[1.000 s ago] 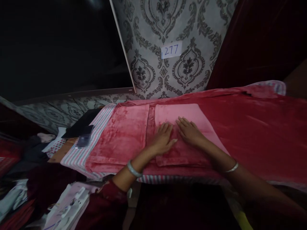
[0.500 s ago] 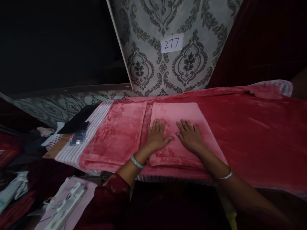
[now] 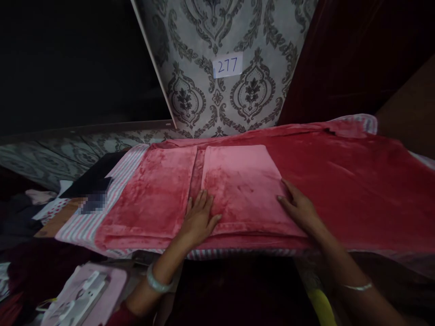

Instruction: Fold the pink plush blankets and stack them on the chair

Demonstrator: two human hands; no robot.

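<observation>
Room above red blanket (image 3: 244, 190); wall (image 3: 217, 120) blocks behind; underneath unclear.

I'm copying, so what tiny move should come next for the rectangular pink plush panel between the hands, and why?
Maybe slip the bare right hand under the right edge of the panel: the fingers are at that edge, while the bare left hand lies flat by the opposite edge and could steady it.

A soft, brushed plush cloth with a faint sheen makes up the folded pink panel (image 3: 238, 181) and the deep-red spread (image 3: 360, 194). The striped cloth (image 3: 126, 171) looks smooth and matt. The number label (image 3: 236, 58) is flat, matt paper; the television screen (image 3: 68, 68) is dark and smooth; the brown board (image 3: 56, 222) looks like wood. One thin bangle (image 3: 358, 287) is shiny, silvery metal.
</observation>
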